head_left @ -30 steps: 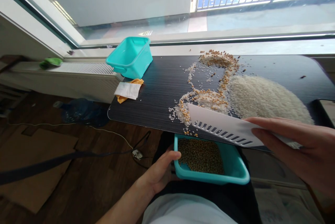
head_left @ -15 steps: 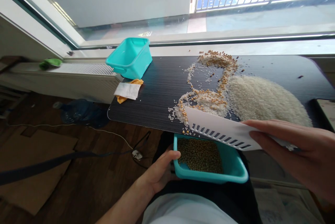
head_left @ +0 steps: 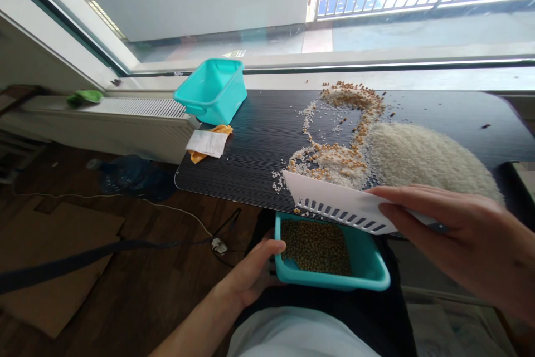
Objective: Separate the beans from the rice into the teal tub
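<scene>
My right hand (head_left: 463, 240) grips a white slotted plastic scraper (head_left: 334, 204) whose long edge rests at the near edge of the black table (head_left: 251, 145). Behind the scraper lie mixed soybeans and rice (head_left: 334, 159); a big heap of white rice (head_left: 422, 156) sits to their right. Under the table edge, my left hand (head_left: 253, 273) holds the left rim of a teal tub (head_left: 370, 268) that has soybeans (head_left: 315, 245) in it.
A second teal tub (head_left: 213, 89) stands at the table's far left corner, with a white and orange cloth (head_left: 207, 142) next to it. A white radiator (head_left: 108, 120), a window sill, cables and cardboard on the wooden floor lie to the left.
The scraper and my right hand have slid left and slightly up along the table edge, pushing the mixed grains. The tub in my left hand has barely shifted.
</scene>
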A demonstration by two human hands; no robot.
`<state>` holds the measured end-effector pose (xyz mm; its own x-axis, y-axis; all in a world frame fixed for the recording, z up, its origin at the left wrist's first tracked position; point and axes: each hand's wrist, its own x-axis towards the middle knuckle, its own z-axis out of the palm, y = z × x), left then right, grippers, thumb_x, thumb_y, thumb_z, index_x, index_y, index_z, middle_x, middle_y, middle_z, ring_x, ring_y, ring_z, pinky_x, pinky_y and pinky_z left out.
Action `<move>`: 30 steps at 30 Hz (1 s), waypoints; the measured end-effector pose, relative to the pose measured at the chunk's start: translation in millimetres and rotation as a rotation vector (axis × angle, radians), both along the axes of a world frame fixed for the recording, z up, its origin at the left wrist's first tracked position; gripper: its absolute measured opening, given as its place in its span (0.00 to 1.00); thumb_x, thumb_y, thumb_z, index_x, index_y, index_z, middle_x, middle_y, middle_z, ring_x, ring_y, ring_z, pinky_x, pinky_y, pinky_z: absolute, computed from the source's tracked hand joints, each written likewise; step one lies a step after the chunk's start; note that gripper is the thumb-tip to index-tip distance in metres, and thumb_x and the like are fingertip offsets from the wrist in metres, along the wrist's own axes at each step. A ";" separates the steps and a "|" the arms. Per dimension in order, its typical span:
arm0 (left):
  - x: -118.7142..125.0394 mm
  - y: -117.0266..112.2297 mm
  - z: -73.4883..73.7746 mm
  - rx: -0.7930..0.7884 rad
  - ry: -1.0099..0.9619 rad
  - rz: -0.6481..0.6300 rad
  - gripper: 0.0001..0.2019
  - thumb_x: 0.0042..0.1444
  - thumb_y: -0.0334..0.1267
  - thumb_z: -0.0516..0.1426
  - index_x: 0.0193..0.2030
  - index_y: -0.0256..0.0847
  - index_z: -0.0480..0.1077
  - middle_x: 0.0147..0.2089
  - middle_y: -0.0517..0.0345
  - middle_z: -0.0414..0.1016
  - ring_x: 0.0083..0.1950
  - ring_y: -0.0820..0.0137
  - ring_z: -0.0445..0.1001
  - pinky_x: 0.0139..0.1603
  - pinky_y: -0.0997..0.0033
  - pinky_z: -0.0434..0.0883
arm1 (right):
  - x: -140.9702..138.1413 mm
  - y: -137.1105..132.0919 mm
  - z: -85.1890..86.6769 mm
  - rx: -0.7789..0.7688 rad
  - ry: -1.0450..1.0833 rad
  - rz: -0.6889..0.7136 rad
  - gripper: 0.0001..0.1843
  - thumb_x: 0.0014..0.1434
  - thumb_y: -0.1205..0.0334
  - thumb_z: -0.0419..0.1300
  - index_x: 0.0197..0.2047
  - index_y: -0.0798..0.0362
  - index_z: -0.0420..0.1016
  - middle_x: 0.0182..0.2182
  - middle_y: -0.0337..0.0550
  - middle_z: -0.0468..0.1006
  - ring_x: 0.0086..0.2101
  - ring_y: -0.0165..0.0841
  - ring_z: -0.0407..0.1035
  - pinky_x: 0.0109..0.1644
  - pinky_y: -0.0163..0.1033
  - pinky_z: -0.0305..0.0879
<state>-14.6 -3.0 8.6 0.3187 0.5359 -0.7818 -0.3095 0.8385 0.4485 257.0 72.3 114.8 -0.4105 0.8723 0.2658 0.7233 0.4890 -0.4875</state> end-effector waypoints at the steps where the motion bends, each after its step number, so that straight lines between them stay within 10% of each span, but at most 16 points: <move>1: -0.7 0.0 0.2 -0.002 0.004 0.004 0.29 0.43 0.52 0.63 0.51 0.40 0.72 0.52 0.46 0.78 0.57 0.51 0.71 0.47 0.59 0.70 | -1.2 0.4 -0.7 -0.012 -0.007 0.000 0.12 0.62 0.54 0.57 0.47 0.37 0.79 0.36 0.30 0.84 0.30 0.28 0.77 0.30 0.29 0.71; 20: -3.4 0.6 -1.7 -0.027 0.001 0.043 0.33 0.42 0.51 0.64 0.56 0.41 0.69 0.55 0.46 0.77 0.56 0.51 0.72 0.49 0.57 0.70 | -17.9 -2.7 -7.0 -0.115 0.114 -0.076 0.16 0.60 0.52 0.56 0.43 0.45 0.83 0.28 0.36 0.84 0.22 0.31 0.76 0.22 0.31 0.70; 30: -1.4 1.6 -5.4 -0.027 -0.015 0.026 0.36 0.44 0.51 0.63 0.60 0.41 0.66 0.56 0.44 0.76 0.57 0.51 0.72 0.49 0.58 0.69 | 29.9 -5.2 -14.4 -0.117 0.055 -0.477 0.18 0.52 0.43 0.59 0.35 0.45 0.83 0.21 0.36 0.81 0.19 0.33 0.73 0.19 0.34 0.67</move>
